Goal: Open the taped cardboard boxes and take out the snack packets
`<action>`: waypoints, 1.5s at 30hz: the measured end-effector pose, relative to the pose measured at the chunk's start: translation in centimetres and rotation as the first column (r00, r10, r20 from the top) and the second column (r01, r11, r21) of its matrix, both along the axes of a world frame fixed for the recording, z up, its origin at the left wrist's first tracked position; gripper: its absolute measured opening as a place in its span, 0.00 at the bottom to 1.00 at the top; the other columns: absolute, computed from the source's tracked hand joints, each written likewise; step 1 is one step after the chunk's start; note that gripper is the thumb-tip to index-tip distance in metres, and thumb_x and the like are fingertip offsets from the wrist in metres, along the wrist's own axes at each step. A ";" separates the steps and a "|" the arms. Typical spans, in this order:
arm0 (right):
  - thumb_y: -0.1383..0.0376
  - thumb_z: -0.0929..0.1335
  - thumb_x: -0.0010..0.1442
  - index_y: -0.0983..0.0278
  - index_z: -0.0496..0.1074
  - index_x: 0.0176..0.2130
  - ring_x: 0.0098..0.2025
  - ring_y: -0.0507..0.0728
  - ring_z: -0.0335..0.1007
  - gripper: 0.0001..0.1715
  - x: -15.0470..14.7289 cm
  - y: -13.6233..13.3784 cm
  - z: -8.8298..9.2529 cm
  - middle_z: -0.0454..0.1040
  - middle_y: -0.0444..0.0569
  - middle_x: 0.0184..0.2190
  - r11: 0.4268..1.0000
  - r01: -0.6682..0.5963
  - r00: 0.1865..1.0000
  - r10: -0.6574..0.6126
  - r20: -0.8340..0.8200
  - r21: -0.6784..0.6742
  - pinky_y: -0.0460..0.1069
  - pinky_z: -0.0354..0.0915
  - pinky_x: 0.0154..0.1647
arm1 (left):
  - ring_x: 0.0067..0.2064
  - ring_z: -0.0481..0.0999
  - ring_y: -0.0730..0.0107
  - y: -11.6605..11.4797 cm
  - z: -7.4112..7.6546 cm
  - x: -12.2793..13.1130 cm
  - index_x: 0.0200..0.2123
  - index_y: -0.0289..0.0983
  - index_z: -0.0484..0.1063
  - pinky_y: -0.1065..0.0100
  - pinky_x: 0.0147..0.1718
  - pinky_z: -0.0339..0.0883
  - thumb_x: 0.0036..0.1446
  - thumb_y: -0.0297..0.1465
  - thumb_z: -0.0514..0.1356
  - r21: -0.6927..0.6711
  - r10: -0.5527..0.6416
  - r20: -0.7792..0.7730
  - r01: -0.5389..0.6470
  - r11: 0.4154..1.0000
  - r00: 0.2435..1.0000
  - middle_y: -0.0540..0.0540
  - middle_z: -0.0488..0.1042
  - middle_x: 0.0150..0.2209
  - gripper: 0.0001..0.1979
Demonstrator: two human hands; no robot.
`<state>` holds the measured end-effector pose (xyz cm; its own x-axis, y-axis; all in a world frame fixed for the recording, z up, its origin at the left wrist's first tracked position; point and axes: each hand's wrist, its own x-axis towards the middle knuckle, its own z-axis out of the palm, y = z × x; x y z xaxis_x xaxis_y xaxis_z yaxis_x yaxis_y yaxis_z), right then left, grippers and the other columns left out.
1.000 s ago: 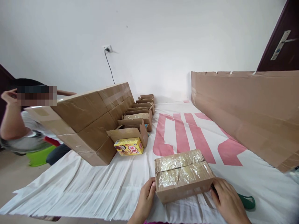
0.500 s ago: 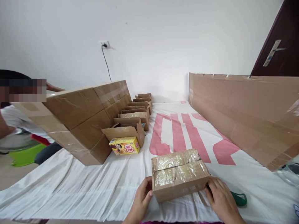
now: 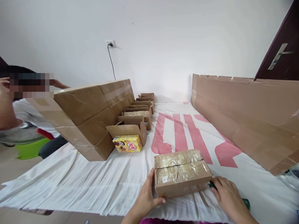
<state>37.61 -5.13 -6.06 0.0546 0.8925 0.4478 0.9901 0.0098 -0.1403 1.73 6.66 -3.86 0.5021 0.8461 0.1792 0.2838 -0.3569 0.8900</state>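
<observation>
A small cardboard box [image 3: 181,171] with its top taped over in clear tape sits on the white cloth [image 3: 93,183] right in front of me. My left hand [image 3: 147,196] presses against the box's left end, thumb hooked under the near edge. My right hand [image 3: 227,194] rests at the box's right end, fingers curled over a dark green tool [image 3: 245,203] lying on the cloth.
A row of small open cartons [image 3: 137,113] and a yellow snack box [image 3: 127,144] line a stack of big sealed cartons [image 3: 91,115] at left. A long cardboard sheet [image 3: 247,115] stands at right. Another person [image 3: 18,115] sits at far left beside a green tub [image 3: 30,149].
My left thumb has slid under the box's near left corner, and my right hand has shifted a little away from its right end. The person at left raised an arm.
</observation>
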 end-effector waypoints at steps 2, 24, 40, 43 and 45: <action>0.64 0.60 0.63 0.61 0.74 0.43 0.38 0.60 0.75 0.15 1.7 0.1 0.5 0.77 0.52 0.36 0.999 -0.006 0.999 0.004 -0.044 -0.049 0.54 0.69 0.38 | 0.68 0.50 0.41 0.1 -0.3 -0.2 0.69 0.39 0.38 0.43 0.65 0.45 0.41 0.48 0.71 0.011 -0.010 -0.009 0.011 1.000 1.000 0.31 0.50 0.68 0.61; 0.76 0.61 0.54 0.63 0.69 0.46 0.34 0.57 0.73 0.21 -12.3 8.6 20.8 0.75 0.49 0.35 0.766 -0.540 0.697 0.639 0.325 -0.347 0.49 0.65 0.29 | 0.67 0.51 0.39 0.7 -0.9 -0.2 0.69 0.38 0.33 0.45 0.65 0.46 0.31 0.52 0.73 0.065 -0.053 -0.055 0.056 0.996 0.997 0.31 0.50 0.68 0.71; 0.72 0.65 0.58 0.64 0.70 0.41 0.33 0.58 0.74 0.10 -13.5 9.4 20.5 0.76 0.52 0.32 0.747 -0.387 0.580 0.653 0.487 -0.540 0.49 0.60 0.27 | 0.68 0.50 0.40 0.7 -0.6 -0.1 0.69 0.37 0.35 0.45 0.65 0.45 0.35 0.50 0.72 0.052 -0.048 -0.055 0.051 0.997 0.997 0.32 0.49 0.68 0.67; 0.73 0.66 0.56 0.63 0.70 0.40 0.32 0.58 0.74 0.10 -11.8 8.9 20.5 0.76 0.51 0.31 0.770 -0.303 0.595 0.613 0.520 -0.562 0.49 0.57 0.25 | 0.68 0.51 0.41 0.8 -0.7 -0.2 0.68 0.38 0.35 0.44 0.64 0.46 0.37 0.49 0.72 0.066 -0.055 -0.056 0.058 0.996 0.997 0.32 0.49 0.68 0.65; 0.74 0.66 0.55 0.63 0.71 0.38 0.31 0.58 0.74 0.10 -10.3 8.5 20.7 0.75 0.51 0.30 0.779 -0.254 0.600 0.592 0.538 -0.574 0.49 0.56 0.25 | 0.68 0.51 0.41 0.8 -0.8 -0.2 0.68 0.39 0.35 0.44 0.64 0.47 0.38 0.49 0.71 0.082 -0.054 -0.059 0.059 0.995 0.997 0.33 0.49 0.68 0.64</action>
